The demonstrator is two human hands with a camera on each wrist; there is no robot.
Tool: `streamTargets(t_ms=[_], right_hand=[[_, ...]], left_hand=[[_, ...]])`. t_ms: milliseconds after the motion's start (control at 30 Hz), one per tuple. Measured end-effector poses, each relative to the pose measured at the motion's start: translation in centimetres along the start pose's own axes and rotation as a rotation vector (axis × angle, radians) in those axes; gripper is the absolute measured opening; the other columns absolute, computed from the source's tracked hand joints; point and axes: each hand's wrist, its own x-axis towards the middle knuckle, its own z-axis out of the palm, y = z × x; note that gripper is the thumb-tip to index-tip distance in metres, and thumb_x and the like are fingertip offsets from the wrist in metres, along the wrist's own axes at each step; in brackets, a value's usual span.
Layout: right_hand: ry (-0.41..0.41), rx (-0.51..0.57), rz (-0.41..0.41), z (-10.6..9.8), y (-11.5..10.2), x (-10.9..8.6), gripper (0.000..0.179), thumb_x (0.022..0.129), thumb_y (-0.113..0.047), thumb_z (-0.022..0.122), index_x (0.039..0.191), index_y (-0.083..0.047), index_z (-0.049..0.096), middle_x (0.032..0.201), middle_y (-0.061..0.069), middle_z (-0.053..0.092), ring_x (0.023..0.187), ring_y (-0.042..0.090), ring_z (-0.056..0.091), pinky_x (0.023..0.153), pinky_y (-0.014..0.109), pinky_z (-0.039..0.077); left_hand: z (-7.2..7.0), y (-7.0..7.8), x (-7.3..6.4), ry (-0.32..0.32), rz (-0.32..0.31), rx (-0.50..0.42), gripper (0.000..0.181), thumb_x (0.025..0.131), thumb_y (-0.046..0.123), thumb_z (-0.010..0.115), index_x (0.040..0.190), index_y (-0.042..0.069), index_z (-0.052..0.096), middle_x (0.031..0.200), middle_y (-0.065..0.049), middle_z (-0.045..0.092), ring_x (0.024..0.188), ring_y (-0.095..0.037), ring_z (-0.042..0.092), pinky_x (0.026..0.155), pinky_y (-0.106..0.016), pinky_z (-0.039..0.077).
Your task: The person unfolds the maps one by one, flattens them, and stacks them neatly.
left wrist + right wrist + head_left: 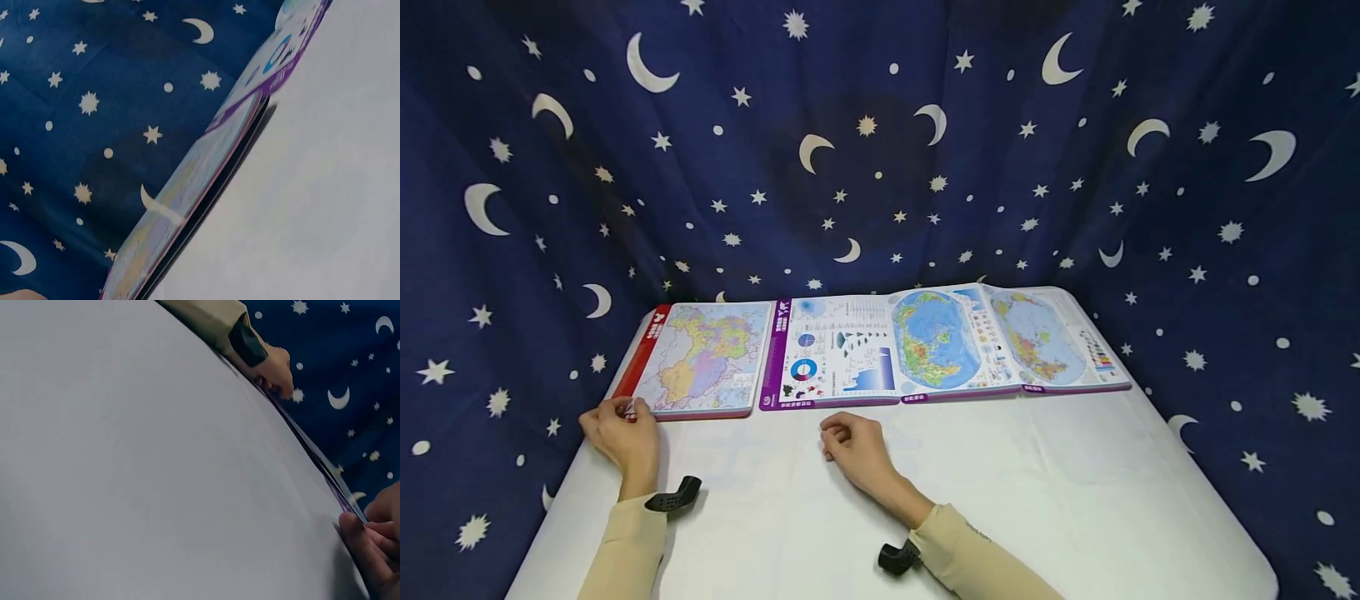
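A map with a red left border (703, 354) lies flat at the far left of the white table, thick at its front edge like a folded sheet. My left hand (625, 437) is at its near left corner, gripping the edge between thumb and curled fingers. Only a sliver of that hand shows in the left wrist view's lower corner. My right hand (859, 446) hovers over the table just in front of a purple-bordered world map (842, 354), fingers loosely curled around nothing. In the right wrist view, its fingers (359, 540) overlap the maps' edge.
The world map spreads rightward in creased panels, its right panel (1048, 337) reaching the table's far right. Behind stands a dark blue curtain (880, 167) with moons and stars. White table surface (1075, 483) extends in front of the maps.
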Motion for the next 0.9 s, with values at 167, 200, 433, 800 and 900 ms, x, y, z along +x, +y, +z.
streamTargets(t_ms=[167, 200, 433, 800, 900], right_hand=[[-0.031, -0.086, -0.024, 3.6, -1.7, 1.7, 0.02, 0.094, -0.002, 0.073, 0.112, 0.006, 0.074, 0.084, 0.006, 0.073, 0.065, 0.003, 0.068, 0.064, 0.018, 0.059], [-0.036, -0.118, -0.033, 4.4, -2.1, 2.1, 0.024, 0.093, -0.004, 0.074, 0.115, 0.007, 0.073, 0.086, 0.005, 0.073, 0.068, 0.0, 0.067, 0.066, 0.016, 0.057], [-0.101, -0.492, -0.055, 8.7, -5.0, 4.1, 0.039, 0.094, -0.025, 0.077, 0.115, 0.008, 0.071, 0.104, 0.013, 0.07, 0.093, 0.017, 0.068, 0.085, 0.027, 0.057], [-0.042, -0.561, -0.01, 10.9, -5.9, 6.3, 0.03, 0.091, -0.029, 0.078, 0.086, 0.0, 0.069, 0.084, 0.006, 0.06, 0.081, 0.017, 0.057, 0.076, 0.029, 0.052], [0.015, -0.421, 0.003, 11.3, -5.2, 6.6, 0.027, 0.088, -0.023, 0.082, 0.084, 0.0, 0.069, 0.076, 0.002, 0.057, 0.076, 0.01, 0.049, 0.073, 0.025, 0.045]], left_hand=[[-0.7, -0.3, 1.2, -0.025, 0.034, 0.041, 0.038, 0.1, 0.012, 0.062, 0.125, -0.016, 0.063, 0.137, -0.035, 0.044, 0.134, -0.051, 0.042, 0.113, -0.06, 0.03], [-0.8, -0.4, 1.4, -0.033, 0.036, 0.05, 0.04, 0.1, 0.013, 0.062, 0.127, -0.017, 0.062, 0.138, -0.035, 0.044, 0.134, -0.052, 0.041, 0.114, -0.06, 0.03], [-0.6, -0.9, 1.3, -0.079, 0.036, 0.106, 0.047, 0.1, 0.012, 0.06, 0.126, -0.026, 0.057, 0.136, -0.04, 0.04, 0.129, -0.056, 0.041, 0.11, -0.062, 0.031], [-1.0, -1.1, 2.1, -0.11, -0.08, 0.165, 0.05, 0.101, 0.011, 0.057, 0.135, -0.024, 0.049, 0.146, -0.038, 0.032, 0.125, -0.058, 0.045, 0.111, -0.065, 0.037], [-0.8, -1.1, 2.2, -0.128, -0.103, 0.175, 0.044, 0.1, 0.008, 0.057, 0.133, -0.022, 0.051, 0.146, -0.036, 0.033, 0.126, -0.057, 0.046, 0.11, -0.066, 0.038]])
